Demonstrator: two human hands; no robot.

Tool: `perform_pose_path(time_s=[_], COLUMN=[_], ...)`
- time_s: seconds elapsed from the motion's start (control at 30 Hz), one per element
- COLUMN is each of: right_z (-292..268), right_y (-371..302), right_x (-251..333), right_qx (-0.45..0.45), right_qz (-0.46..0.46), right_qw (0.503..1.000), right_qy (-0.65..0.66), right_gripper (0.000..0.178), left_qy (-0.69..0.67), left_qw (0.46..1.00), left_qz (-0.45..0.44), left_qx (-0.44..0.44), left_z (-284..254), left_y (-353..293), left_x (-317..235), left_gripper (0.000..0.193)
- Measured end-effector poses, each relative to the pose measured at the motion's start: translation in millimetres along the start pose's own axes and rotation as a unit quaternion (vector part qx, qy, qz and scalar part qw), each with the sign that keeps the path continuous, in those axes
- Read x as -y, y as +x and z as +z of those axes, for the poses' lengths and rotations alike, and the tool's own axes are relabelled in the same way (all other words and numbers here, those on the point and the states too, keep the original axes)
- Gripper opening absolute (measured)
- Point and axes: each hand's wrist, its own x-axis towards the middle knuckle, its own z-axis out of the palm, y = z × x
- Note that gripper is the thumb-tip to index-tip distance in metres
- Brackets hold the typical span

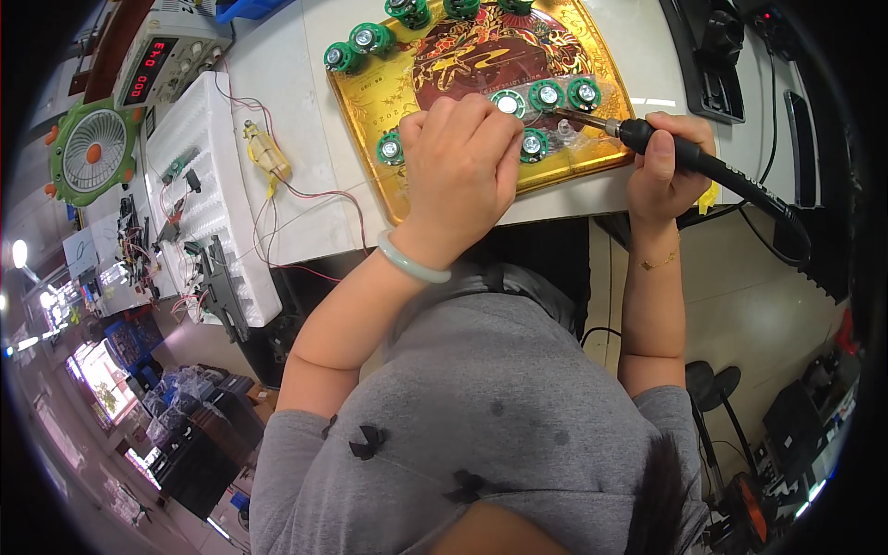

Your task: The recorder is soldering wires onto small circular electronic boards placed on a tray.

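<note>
My right hand is closed round the black handle of a soldering iron. The iron's tip reaches left over the gold tray, beside a small round green speaker with a silver magnet. My left hand is closed, knuckles up, over the tray's near part. Its fingertips are hidden, so what they pinch does not show. Just right of it are two more green speakers, one partly covered and one nearer me. A clear plastic piece lies under the iron's tip.
Several more green speakers line the tray's far and left edges. A white foam tray with wired parts stands at the left, near a yellow-taped bundle. Behind it are a green fan and a power supply. The iron's cable hangs right.
</note>
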Motion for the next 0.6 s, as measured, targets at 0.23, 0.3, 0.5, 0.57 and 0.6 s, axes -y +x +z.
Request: perform_pose_path(time_s=[0.23,0.3,0.5,0.57,0.6], right_z=[0,1,-1,-2,-2], right_y=[1,1,5,5,6], right_x=[0,0,-3,-2,0], right_qx=[0.001,0.001,-0.017,-0.064,-0.110], right_qz=[-0.004,-0.003,-0.059,-0.049,-0.035], right_qw=[1.000,1.000,0.997,0.997,0.993], right_qy=[0.000,0.005,-0.044,-0.011,0.021], right_gripper=[0.014,0.014,0.019,0.020,0.021], left_qy=[0.002,0.003,0.001,0.002,-0.040], left_qw=[1.000,1.000,1.000,1.000,0.999], left_qz=[0.004,0.004,0.002,0.008,-0.014], left_qx=[-0.007,-0.007,-0.012,-0.024,-0.031], left_z=[1,1,-5,-15,-22], left_y=[2,2,5,6,6], left_x=[1,1,0,0,0], left_gripper=[0.009,0.009,0.009,0.008,0.008])
